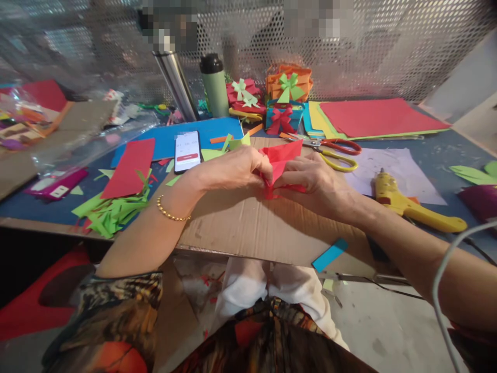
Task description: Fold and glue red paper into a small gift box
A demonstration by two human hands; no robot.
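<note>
While folded red paper (282,154) is pinched by the left hand (245,167) and right hand (316,181) over the cardboard (233,223), its shaping is judged unfinished; no bow is seen on it. Far off, a bow-trimmed orange piece (275,82) is apparently completed. Writing on the phone (187,150), left, cannot be read.

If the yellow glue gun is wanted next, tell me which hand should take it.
Probably the right hand: the yellow glue gun lies beyond its forearm, farther from the left hand. Both hold red paper, so the right would first have to let go.
</note>
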